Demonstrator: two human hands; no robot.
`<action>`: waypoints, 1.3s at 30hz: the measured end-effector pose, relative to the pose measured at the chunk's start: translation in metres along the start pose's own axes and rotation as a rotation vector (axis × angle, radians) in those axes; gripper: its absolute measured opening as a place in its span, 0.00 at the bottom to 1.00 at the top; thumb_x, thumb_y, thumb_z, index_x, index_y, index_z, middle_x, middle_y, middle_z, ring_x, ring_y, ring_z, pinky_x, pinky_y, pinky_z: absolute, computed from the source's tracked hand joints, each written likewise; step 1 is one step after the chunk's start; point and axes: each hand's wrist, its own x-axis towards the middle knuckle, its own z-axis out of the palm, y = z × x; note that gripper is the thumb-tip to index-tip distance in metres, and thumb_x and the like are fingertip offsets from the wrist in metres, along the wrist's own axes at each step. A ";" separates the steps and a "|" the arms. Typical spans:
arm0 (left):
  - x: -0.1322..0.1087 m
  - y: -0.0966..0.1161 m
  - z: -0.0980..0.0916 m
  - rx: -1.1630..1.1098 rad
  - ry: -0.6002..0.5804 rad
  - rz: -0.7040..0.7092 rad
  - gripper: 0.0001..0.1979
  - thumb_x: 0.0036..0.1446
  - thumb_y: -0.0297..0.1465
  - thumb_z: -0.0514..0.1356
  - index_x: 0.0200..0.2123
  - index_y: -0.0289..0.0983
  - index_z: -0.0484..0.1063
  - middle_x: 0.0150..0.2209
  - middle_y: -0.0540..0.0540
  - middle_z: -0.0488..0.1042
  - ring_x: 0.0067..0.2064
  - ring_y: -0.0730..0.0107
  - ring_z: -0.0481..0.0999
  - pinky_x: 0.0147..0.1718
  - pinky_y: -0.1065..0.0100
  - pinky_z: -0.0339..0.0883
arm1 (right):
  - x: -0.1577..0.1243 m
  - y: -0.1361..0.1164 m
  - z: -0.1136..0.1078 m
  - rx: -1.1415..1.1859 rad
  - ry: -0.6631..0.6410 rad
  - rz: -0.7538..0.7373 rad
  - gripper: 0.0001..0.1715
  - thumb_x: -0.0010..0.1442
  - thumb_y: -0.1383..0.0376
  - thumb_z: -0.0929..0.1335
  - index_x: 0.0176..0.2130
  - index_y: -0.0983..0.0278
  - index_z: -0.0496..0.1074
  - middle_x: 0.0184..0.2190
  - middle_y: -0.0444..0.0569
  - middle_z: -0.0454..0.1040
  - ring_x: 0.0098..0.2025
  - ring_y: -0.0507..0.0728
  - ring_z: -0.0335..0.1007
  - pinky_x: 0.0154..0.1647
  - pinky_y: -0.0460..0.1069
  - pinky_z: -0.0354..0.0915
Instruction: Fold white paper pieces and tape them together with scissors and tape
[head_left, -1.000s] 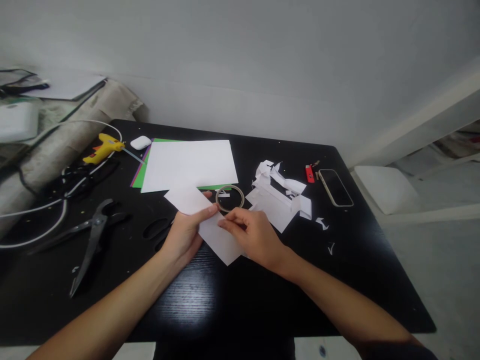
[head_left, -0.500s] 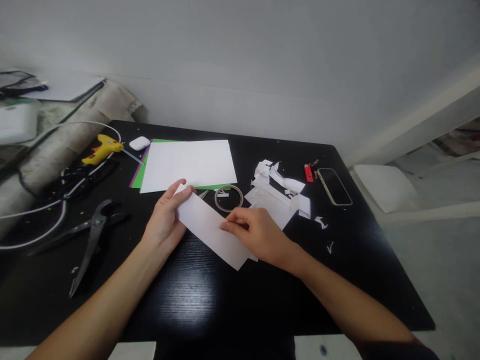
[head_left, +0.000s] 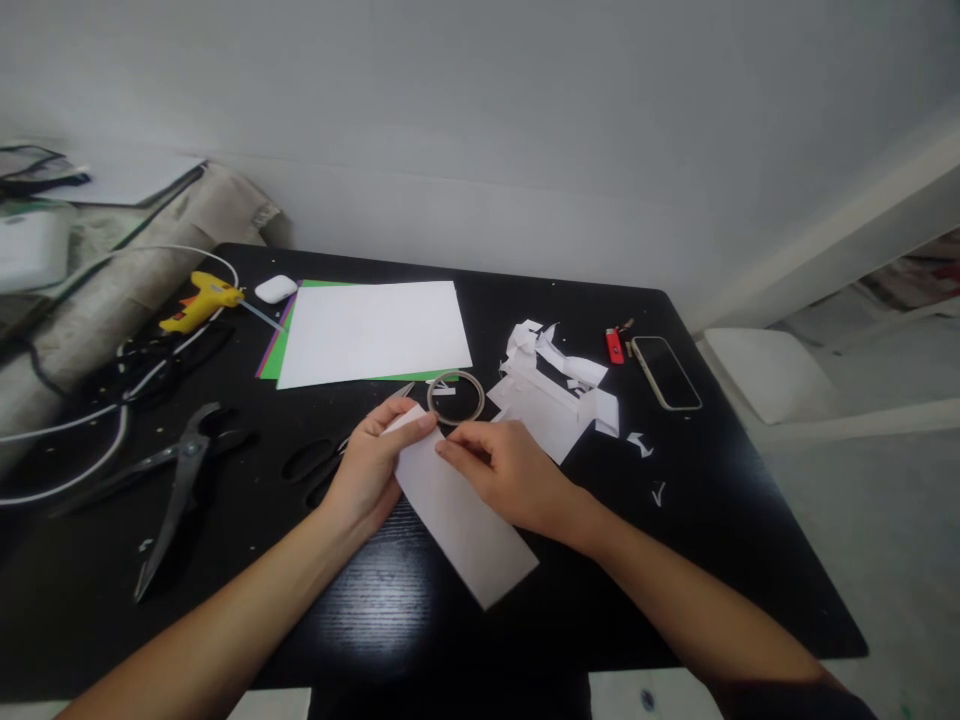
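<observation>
Between my hands is a strip of white paper (head_left: 469, 525), tilted down toward the table's front. My left hand (head_left: 379, 455) grips its upper end, thumb on top and fingers underneath. At the strip's right edge, near that same end, my right hand (head_left: 517, 470) pinches the paper between thumb and fingertips. Just beyond the hands lies a ring-shaped roll of tape (head_left: 482, 395). A pair of scissors (head_left: 307, 460) rests partly hidden behind my left hand. White paper scraps (head_left: 555, 375) are heaped to the right of the tape.
White sheets (head_left: 375, 335) lie over green and purple ones at the back. Pliers (head_left: 187, 460), a yellow glue gun (head_left: 199, 300) and a white earbud case (head_left: 276, 289) are on the left. On the right are a red lighter (head_left: 614, 346) and a phone (head_left: 666, 373).
The paper strip has swung to point more toward me. My left hand has moved right, closer to my right hand, uncovering the scissors' handles. My right hand has barely shifted.
</observation>
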 end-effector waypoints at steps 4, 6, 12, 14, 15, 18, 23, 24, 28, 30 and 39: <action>0.001 0.004 -0.001 0.010 0.007 0.018 0.21 0.35 0.28 0.81 0.29 0.35 0.74 0.23 0.53 0.77 0.21 0.75 0.74 0.19 0.75 0.70 | 0.000 0.000 -0.001 -0.028 -0.003 -0.002 0.20 0.71 0.62 0.66 0.26 0.64 0.69 0.21 0.39 0.66 0.24 0.49 0.60 0.26 0.47 0.54; 0.004 0.011 -0.002 -0.013 0.042 0.042 0.22 0.34 0.27 0.81 0.30 0.35 0.74 0.24 0.53 0.77 0.21 0.75 0.74 0.20 0.75 0.70 | 0.001 -0.001 -0.003 -0.024 -0.021 0.000 0.18 0.71 0.62 0.67 0.29 0.64 0.72 0.22 0.40 0.69 0.25 0.49 0.62 0.27 0.47 0.55; 0.016 0.033 -0.011 -0.097 0.161 0.136 0.23 0.33 0.24 0.80 0.33 0.35 0.74 0.26 0.53 0.76 0.22 0.77 0.73 0.20 0.76 0.71 | -0.001 -0.005 -0.018 0.029 -0.090 0.033 0.15 0.69 0.61 0.68 0.31 0.65 0.75 0.25 0.42 0.72 0.27 0.50 0.65 0.28 0.46 0.57; 0.018 0.038 -0.014 -0.124 0.180 0.157 0.23 0.34 0.24 0.80 0.34 0.35 0.74 0.27 0.53 0.76 0.23 0.77 0.74 0.20 0.77 0.72 | -0.002 -0.007 -0.026 0.044 -0.106 0.046 0.16 0.68 0.61 0.68 0.30 0.65 0.75 0.24 0.41 0.71 0.27 0.49 0.63 0.27 0.46 0.57; 0.019 0.040 -0.016 -0.134 0.184 0.165 0.23 0.34 0.23 0.80 0.34 0.35 0.74 0.27 0.53 0.76 0.23 0.77 0.74 0.20 0.77 0.72 | -0.002 -0.008 -0.031 0.050 -0.121 0.053 0.15 0.67 0.62 0.68 0.30 0.65 0.75 0.24 0.41 0.70 0.26 0.49 0.62 0.27 0.46 0.56; 0.020 0.042 -0.017 -0.158 0.195 0.185 0.24 0.34 0.23 0.80 0.34 0.35 0.74 0.29 0.52 0.77 0.25 0.77 0.75 0.21 0.77 0.73 | -0.003 -0.010 -0.044 0.053 -0.159 0.061 0.14 0.65 0.63 0.68 0.28 0.65 0.74 0.21 0.39 0.66 0.24 0.48 0.57 0.25 0.46 0.53; 0.021 0.041 -0.017 -0.171 0.202 0.186 0.24 0.33 0.22 0.80 0.33 0.36 0.73 0.29 0.52 0.77 0.26 0.75 0.76 0.23 0.76 0.74 | -0.005 -0.010 -0.063 -0.005 -0.213 0.057 0.13 0.63 0.64 0.69 0.27 0.64 0.75 0.21 0.39 0.68 0.23 0.49 0.60 0.25 0.46 0.56; 0.021 0.041 -0.017 -0.166 0.197 0.177 0.23 0.34 0.23 0.80 0.33 0.36 0.73 0.29 0.52 0.76 0.26 0.76 0.76 0.23 0.76 0.73 | -0.005 -0.009 -0.065 -0.003 -0.226 0.055 0.12 0.63 0.64 0.69 0.28 0.64 0.76 0.21 0.40 0.69 0.24 0.50 0.63 0.26 0.46 0.58; 0.022 0.042 -0.018 -0.143 0.193 0.178 0.19 0.38 0.23 0.78 0.31 0.36 0.73 0.29 0.52 0.76 0.27 0.76 0.75 0.26 0.76 0.72 | -0.004 -0.006 -0.072 0.040 -0.175 0.040 0.12 0.64 0.63 0.69 0.31 0.63 0.79 0.26 0.44 0.77 0.28 0.53 0.71 0.29 0.48 0.64; 0.023 0.042 -0.018 -0.131 0.189 0.185 0.17 0.40 0.23 0.77 0.31 0.35 0.73 0.28 0.53 0.76 0.28 0.76 0.75 0.27 0.76 0.71 | -0.002 -0.005 -0.074 0.004 -0.011 0.005 0.12 0.64 0.62 0.69 0.30 0.62 0.79 0.27 0.45 0.77 0.29 0.54 0.70 0.29 0.49 0.63; 0.013 0.027 -0.019 0.270 -0.158 0.227 0.10 0.47 0.27 0.75 0.33 0.36 0.80 0.29 0.49 0.78 0.30 0.74 0.75 0.30 0.75 0.67 | 0.003 -0.002 -0.077 0.140 0.405 0.026 0.11 0.63 0.57 0.72 0.34 0.62 0.79 0.28 0.47 0.78 0.30 0.56 0.72 0.28 0.50 0.63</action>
